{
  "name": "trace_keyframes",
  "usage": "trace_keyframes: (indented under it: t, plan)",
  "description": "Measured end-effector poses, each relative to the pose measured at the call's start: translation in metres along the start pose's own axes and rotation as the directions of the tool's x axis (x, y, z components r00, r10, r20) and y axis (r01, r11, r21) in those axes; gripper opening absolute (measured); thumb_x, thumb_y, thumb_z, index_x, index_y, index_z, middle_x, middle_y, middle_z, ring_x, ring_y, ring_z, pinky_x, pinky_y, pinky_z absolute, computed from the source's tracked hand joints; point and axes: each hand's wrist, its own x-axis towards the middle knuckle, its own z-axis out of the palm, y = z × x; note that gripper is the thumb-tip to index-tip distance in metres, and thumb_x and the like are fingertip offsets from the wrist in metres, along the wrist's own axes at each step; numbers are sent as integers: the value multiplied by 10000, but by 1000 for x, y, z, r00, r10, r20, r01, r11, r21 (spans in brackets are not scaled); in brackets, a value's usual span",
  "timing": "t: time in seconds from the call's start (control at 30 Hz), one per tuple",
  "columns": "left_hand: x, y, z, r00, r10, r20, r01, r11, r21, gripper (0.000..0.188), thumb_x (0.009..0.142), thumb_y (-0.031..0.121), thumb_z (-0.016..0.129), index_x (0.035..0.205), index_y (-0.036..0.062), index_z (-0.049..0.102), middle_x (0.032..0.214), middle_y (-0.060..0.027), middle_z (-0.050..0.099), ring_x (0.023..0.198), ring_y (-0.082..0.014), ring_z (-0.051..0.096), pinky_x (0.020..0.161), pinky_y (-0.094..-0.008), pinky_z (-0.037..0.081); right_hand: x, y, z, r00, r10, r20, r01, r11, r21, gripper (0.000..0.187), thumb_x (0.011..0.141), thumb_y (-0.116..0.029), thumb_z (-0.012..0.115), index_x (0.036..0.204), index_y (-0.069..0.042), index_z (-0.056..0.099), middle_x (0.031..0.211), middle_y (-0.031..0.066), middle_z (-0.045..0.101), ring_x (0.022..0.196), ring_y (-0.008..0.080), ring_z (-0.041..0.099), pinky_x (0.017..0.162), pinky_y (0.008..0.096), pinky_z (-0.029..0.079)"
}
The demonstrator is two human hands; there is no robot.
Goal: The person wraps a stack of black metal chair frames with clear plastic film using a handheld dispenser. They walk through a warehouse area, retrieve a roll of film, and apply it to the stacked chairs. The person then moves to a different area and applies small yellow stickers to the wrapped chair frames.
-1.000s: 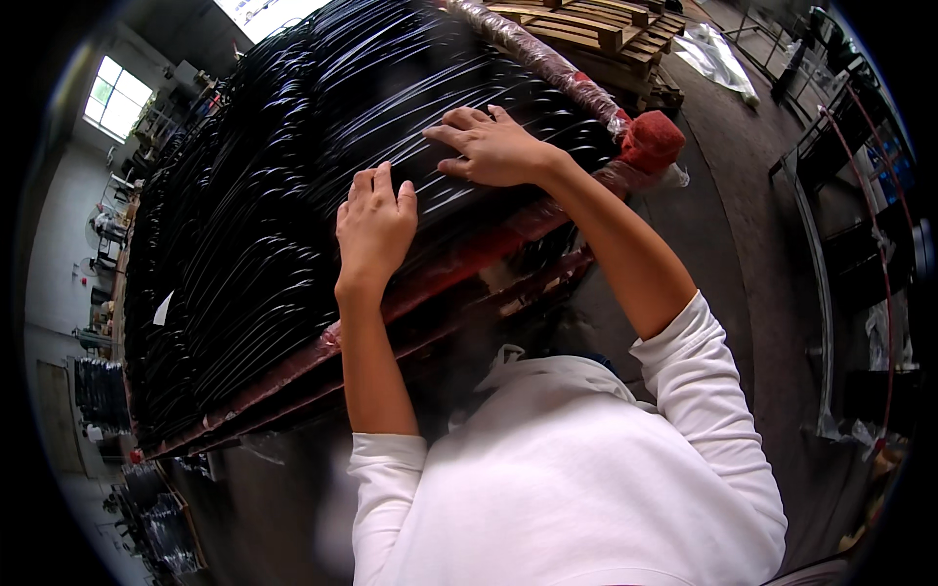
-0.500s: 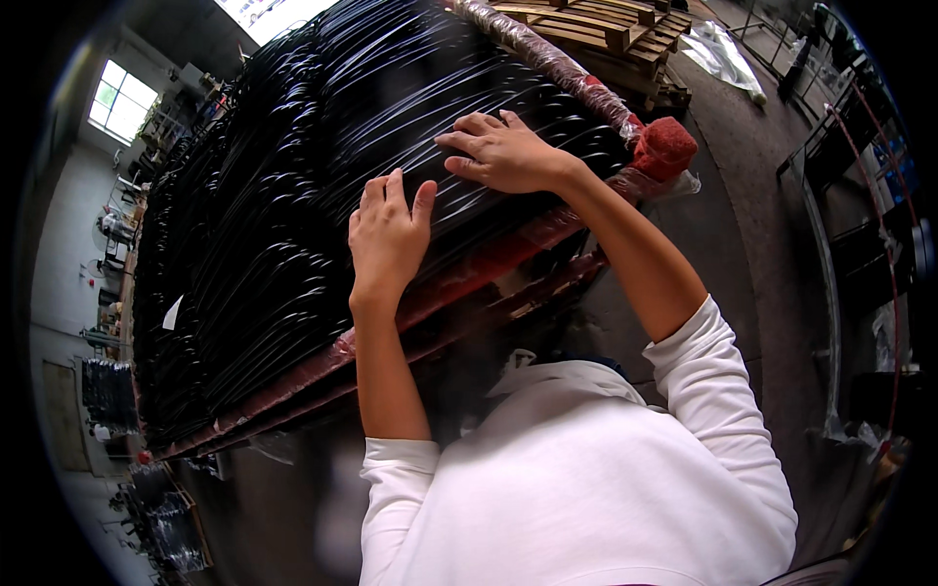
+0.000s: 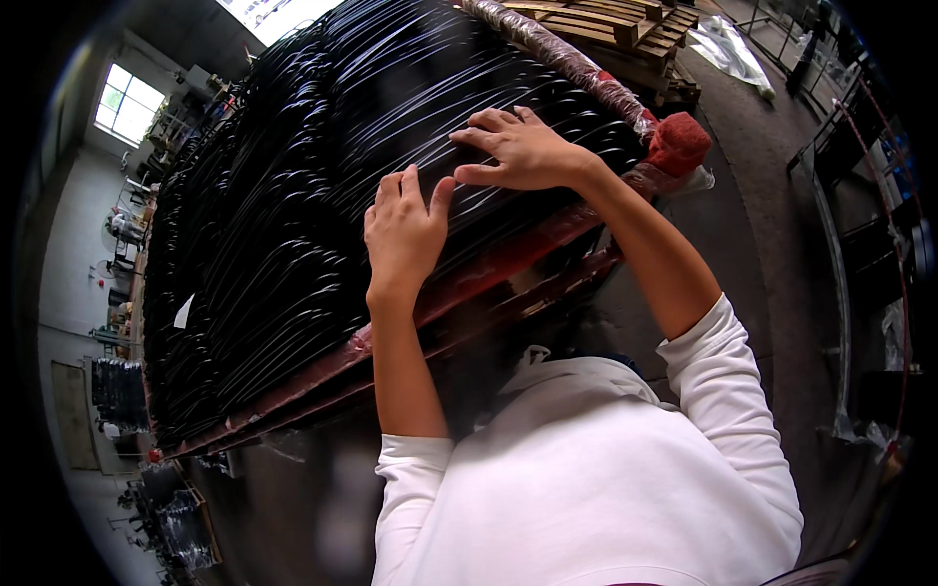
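Both hands rest over a broad pile of glossy black strips, long, thin and laid side by side. My left hand lies flat near the pile's close edge, fingers stretched and thumb out. Just right of it and a little farther away, my right hand is spread out, its thumb close to my left thumb. Neither hand holds anything; they appear to touch the strips from above. A frame rail wrapped in red material and clear film runs along the near side, under my wrists.
A red padded corner joins the near rail to a film-wrapped rail on the right. Wooden pallets are stacked beyond it. Metal racks stand on the far right. A white scrap lies on the strips at left.
My right hand has come slightly down and closer to my left hand, so the thumbs almost meet. The whole view has shifted a little to the right.
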Motion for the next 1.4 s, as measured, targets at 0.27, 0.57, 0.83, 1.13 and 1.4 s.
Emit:
trace_keyframes:
  t: [0.27,0.57,0.83,1.13,1.4]
  plan:
    - [1,1,1,1000,-3,8,3,1000,-13,591,888,491,376,1188,-6,486,1135,-133,495,1037,-304,507,894,-398,368,0,2,1,1000,0,-1,0,1000,-3,753,808,-688,317,1313,-136,404,1351,157,351,1291,276,274,1062,438,132]
    - [0,0,2,1000,4,3,-4,1000,-6,585,888,485,382,1191,-5,483,1138,-131,496,1042,-301,505,897,-396,368,0,3,1,1000,-12,-12,12,1000,-15,774,792,-703,330,1309,-132,407,1337,152,364,1275,273,300,1053,436,157]
    - [0,0,1,1000,-10,11,10,1000,-6,581,889,483,379,1192,-2,482,1145,-133,492,1044,-302,503,901,-396,367,1,2,1,1000,-16,7,16,1000,-23,820,758,-735,345,1318,-138,397,1349,154,353,1278,277,299,1053,446,158]
    - [-1,0,0,1000,-1,5,1,1000,-1,593,891,493,366,1197,-2,478,1150,-132,488,1038,-306,507,904,-398,364,0,1,0,1000,-15,-2,15,1000,-10,828,751,-737,358,1319,-137,395,1356,158,346,1285,284,288,1057,446,155]
    - [0,-2,6,1000,1,11,-1,1000,-7,589,886,494,376,1190,0,481,1142,-133,494,1024,-306,513,891,-400,368,-2,2,0,1000,-4,9,4,1000,-11,782,763,-700,400,1311,-142,408,1347,160,358,1283,280,293,1052,456,161]
